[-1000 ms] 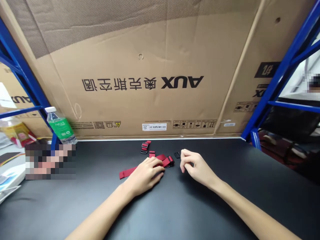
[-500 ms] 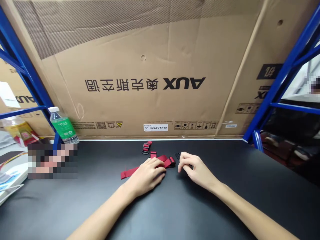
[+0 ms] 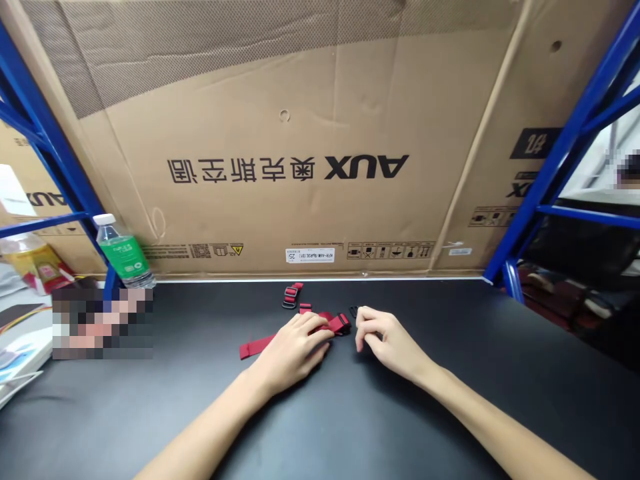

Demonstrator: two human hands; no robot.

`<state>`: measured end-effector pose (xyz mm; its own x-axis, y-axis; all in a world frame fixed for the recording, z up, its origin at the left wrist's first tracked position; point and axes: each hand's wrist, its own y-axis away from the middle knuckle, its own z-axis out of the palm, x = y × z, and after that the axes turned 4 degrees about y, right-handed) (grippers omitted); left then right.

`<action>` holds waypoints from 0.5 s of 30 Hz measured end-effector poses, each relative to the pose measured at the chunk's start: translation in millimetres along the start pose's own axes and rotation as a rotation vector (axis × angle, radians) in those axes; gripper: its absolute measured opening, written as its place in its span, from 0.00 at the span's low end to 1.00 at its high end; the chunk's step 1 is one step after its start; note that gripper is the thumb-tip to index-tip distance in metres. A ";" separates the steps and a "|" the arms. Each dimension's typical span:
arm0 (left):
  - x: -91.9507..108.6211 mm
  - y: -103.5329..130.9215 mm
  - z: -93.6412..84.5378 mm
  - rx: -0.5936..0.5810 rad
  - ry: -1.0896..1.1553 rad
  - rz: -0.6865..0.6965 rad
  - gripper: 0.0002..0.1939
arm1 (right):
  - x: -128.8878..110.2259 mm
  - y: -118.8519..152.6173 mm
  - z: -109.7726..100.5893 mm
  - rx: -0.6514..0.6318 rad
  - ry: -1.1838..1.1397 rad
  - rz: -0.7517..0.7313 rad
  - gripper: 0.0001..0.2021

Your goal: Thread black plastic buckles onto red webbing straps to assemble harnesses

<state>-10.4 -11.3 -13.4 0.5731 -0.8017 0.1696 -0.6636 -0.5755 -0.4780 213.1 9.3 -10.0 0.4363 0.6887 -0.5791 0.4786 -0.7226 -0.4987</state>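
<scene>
My left hand [image 3: 296,343] lies palm down across the red strap [image 3: 257,347], fingers loosely bent; whether they pinch it I can't tell. The strap rests on the table [image 3: 320,433], one end out to the left, its buckle [image 3: 343,323] just right of my fingertips. My right hand [image 3: 387,337] is half curled beside the black slider [image 3: 353,311] (my knuckles partly hide it), and I can't tell if it holds anything. I'd press the strap flat and untwisted with the left, and pinch the slider only by its edges.
</scene>
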 end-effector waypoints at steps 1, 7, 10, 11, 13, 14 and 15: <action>0.1 -0.5 -0.3 0.025 -0.008 -0.003 0.12 | -0.5 0.0 0.3 -0.004 -0.002 -0.002 0.17; -5.7 1.2 3.3 0.103 -0.064 -0.059 0.14 | -1.5 -0.5 -1.7 0.004 -0.004 0.014 0.17; -9.8 3.1 5.5 0.078 -0.062 -0.075 0.14 | -1.1 -0.4 -1.4 -0.006 -0.005 0.020 0.17; -11.5 3.5 5.7 0.076 -0.062 -0.095 0.14 | -1.2 -0.2 -1.0 -0.011 -0.008 0.017 0.17; -16.1 4.5 5.5 0.091 -0.066 -0.162 0.14 | -2.0 0.0 -0.4 -0.016 -0.016 0.009 0.17; -18.9 5.0 5.0 0.103 -0.069 -0.201 0.15 | -2.7 0.2 -0.4 -0.015 -0.019 0.007 0.17; -21.9 5.7 4.5 0.116 -0.072 -0.236 0.15 | -3.3 0.2 -0.7 -0.009 -0.022 0.007 0.17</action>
<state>-24.5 3.6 -23.7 0.7413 -0.6312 0.2282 -0.4501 -0.7197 -0.5286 212.3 6.9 -7.8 0.4228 0.6820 -0.5968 0.4825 -0.7268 -0.4888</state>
